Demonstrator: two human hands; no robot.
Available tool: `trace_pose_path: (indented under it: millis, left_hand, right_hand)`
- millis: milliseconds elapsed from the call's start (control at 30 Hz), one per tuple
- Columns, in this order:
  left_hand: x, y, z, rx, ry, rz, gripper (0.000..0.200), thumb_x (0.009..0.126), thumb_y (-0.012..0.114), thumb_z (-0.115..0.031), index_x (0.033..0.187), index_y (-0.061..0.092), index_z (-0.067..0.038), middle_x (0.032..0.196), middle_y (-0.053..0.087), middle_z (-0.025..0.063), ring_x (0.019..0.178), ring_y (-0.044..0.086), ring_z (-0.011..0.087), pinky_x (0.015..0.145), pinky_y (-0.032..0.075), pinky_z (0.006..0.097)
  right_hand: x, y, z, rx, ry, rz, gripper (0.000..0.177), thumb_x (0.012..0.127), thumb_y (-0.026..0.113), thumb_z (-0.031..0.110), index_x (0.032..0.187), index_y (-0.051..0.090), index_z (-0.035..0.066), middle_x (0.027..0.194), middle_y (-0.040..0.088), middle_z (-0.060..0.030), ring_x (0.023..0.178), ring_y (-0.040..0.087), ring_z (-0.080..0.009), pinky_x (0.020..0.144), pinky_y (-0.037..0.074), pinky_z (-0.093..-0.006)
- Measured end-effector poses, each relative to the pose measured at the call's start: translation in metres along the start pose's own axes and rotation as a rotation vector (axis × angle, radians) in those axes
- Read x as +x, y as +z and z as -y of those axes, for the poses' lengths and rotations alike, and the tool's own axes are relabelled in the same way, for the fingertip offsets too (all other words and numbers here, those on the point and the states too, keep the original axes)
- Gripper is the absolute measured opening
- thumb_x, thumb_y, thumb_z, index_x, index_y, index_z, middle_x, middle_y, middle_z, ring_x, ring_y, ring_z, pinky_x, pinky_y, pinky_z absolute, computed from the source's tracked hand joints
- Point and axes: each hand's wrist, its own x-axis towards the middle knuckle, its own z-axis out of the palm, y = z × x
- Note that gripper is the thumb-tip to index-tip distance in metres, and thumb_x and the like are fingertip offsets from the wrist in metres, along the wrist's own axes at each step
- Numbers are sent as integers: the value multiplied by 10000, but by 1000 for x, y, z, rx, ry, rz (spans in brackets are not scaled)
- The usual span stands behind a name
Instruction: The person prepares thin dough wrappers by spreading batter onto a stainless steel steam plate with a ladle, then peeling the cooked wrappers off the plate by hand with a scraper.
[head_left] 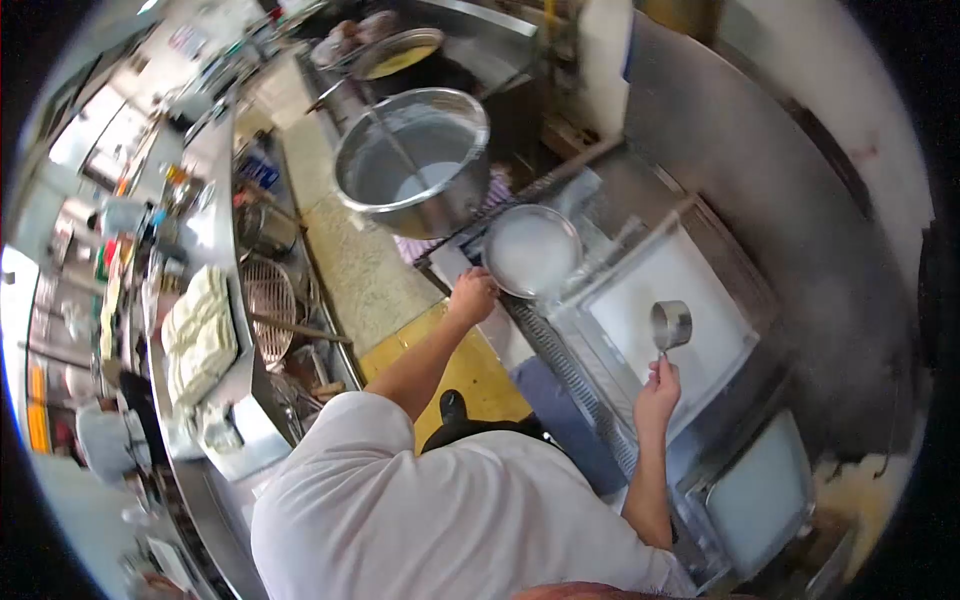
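My left hand (474, 295) is closed at the near-left rim of a round metal bowl (532, 252) with white liquid in it. My right hand (657, 395) grips the thin handle of a metal ladle (672, 324) with a deep, cup-shaped head. The ladle hangs over a square tray (745, 345) whose surface is a smooth, even white. I cannot make out what is in the ladle. A large metal mixing bowl (462, 200) stands beyond the round bowl, with white liquid inside and a long handle leaning in it.
To the right rises a metal splash wall (745, 130). A second rectangular tray (765, 495) with a pale surface lies near my right forearm. On the left counter are a folded white cloth (200, 330) and a wire strainer (268, 310). A wide pan (398, 55) sits at the back.
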Motion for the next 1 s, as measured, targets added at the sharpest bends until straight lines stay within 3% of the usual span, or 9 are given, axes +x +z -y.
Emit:
trace_pose_path:
  millis: [167,300,367,433,500,733,800,900,1000]
  left_hand:
    - [-64,-41,33,-176,32,-202,134,768,775,-134,897,756,-99,1225,639,158,1186,560,347,1019,466,448]
    - [-128,-92,57,-298,-126,-286,277,807,764,-163,1072,730,-92,1281,617,171,1226,540,374,1064,445,446]
    - [-161,-113,85,-298,-196,-325,309,814,764,-170,1107,717,-85,1278,616,178,1225,538,389,1072,441,454]
    - [-198,-129,120,-335,-279,-429,318,817,766,-169,1116,709,-79,1281,613,177,1224,540,391,1062,446,457]
    - [-236,-143,159,-314,-342,-513,322,814,768,-165,1117,704,-75,1260,625,182,1204,557,392,1045,455,456]
    - [-382,-214,289,-98,-658,-832,242,885,699,-172,1096,740,-60,1040,728,165,993,689,328,885,540,407]
    - [-423,-238,313,-211,-884,-908,251,910,673,-200,1123,736,-83,969,743,168,843,714,318,765,557,402]
    - [-485,-266,356,9,-1114,-881,319,930,656,-315,1138,701,-78,963,740,182,878,721,339,790,549,460]
    - [-523,-300,383,169,-1440,-743,495,906,672,-425,1140,605,6,996,721,254,955,691,441,859,544,498]
  right_hand:
    - [17,86,68,258,-31,272,324,930,493,-79,1224,629,-72,955,645,-129,884,614,-234,855,498,-350]
    - [37,175,91,608,351,558,363,839,472,-136,1138,665,-65,895,642,-86,709,547,-122,590,430,-234]
    - [49,216,88,611,323,671,270,833,489,-113,1028,662,-43,855,632,-87,675,553,-135,566,438,-253]
    - [58,254,88,743,570,595,249,778,500,-130,952,645,-26,827,622,-91,653,557,-150,550,433,-258]
    - [77,290,66,704,585,643,214,788,469,-154,867,606,-10,811,585,-110,684,565,-192,557,435,-257]
    - [94,348,30,789,771,543,188,840,477,-159,983,535,-53,910,582,-147,807,597,-268,675,561,-349]
    - [88,357,30,886,840,492,171,843,473,-151,963,539,-49,909,583,-151,787,596,-265,684,569,-360]
    - [48,360,58,926,823,507,151,792,486,-127,805,544,12,766,589,-113,697,591,-247,644,519,-350]
    - [6,369,74,874,768,694,85,863,558,-60,917,572,4,805,606,-103,716,604,-224,650,534,-333]
